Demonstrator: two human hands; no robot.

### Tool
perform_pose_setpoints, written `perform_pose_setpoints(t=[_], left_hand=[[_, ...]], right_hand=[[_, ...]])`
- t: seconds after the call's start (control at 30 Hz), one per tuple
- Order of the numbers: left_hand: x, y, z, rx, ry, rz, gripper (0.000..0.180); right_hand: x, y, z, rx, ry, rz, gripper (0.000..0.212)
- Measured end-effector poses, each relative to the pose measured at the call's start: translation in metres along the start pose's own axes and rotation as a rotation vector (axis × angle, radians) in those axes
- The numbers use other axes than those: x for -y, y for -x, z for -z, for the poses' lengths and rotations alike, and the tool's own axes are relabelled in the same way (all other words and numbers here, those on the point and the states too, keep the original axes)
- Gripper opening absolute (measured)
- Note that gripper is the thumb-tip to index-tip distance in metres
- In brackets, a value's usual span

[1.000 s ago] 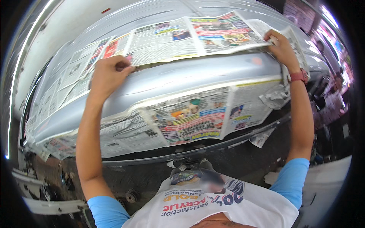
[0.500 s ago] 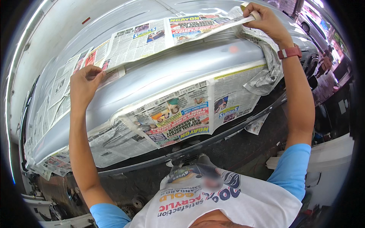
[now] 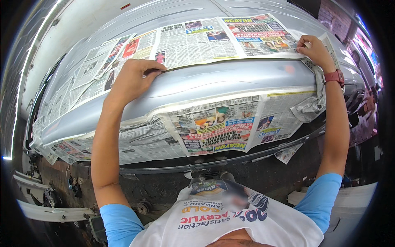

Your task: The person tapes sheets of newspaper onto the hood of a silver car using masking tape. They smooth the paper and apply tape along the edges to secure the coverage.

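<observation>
A printed newspaper sheet [image 3: 197,43] lies over the upper silver panel, its near edge along the bare silver strip [image 3: 222,76] of the car. At that edge, my left hand [image 3: 133,80] pinches the sheet's left part between thumb and fingers. My right hand [image 3: 316,52], with a red watch [image 3: 335,77] at the wrist, has its fingers closed on the sheet's near right corner. Whether a tape roll is also in that hand, I cannot make out. Below the strip hangs another newspaper sheet [image 3: 218,123], with crumpled paper [image 3: 306,109] at its right end.
More newspaper [image 3: 96,61] covers the panel to the left. A dark bumper edge [image 3: 205,164] runs below the hanging sheets. White panels [image 3: 51,212] lie on the floor at lower left, near a small round part [image 3: 143,207]. A brick wall [image 3: 333,20] stands at far right.
The sheet has come down from its raised, slanted position and now lies flatter on the panel. My right hand has lowered with its corner; the cream tape roll seen there no longer shows clearly.
</observation>
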State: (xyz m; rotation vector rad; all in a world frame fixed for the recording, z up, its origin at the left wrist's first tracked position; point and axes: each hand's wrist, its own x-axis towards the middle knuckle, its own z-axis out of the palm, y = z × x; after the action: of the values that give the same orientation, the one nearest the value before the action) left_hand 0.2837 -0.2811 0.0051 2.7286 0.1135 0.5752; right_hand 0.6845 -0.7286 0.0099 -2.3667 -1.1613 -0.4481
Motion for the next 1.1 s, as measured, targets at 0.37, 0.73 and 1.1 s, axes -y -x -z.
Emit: perform_pose_setpoints(t=[0.37,0.73,1.1], left_hand=[[-0.004,-0.011,0.006,0.130,-0.045,0.084,0.024],[-0.011,-0.015,0.009,0.167,-0.022,0.128,0.024],[-0.015,-0.017,0.013,0.200,-0.126,0.122,0.021]], right_hand=[[0.022,-0.001,-0.029,-0.118,0.159,0.074,0.015],[0.013,0.001,-0.028,-0.137,0.200,0.112,0.015],[0.022,-0.005,-0.038,-0.192,0.311,0.182,0.010]])
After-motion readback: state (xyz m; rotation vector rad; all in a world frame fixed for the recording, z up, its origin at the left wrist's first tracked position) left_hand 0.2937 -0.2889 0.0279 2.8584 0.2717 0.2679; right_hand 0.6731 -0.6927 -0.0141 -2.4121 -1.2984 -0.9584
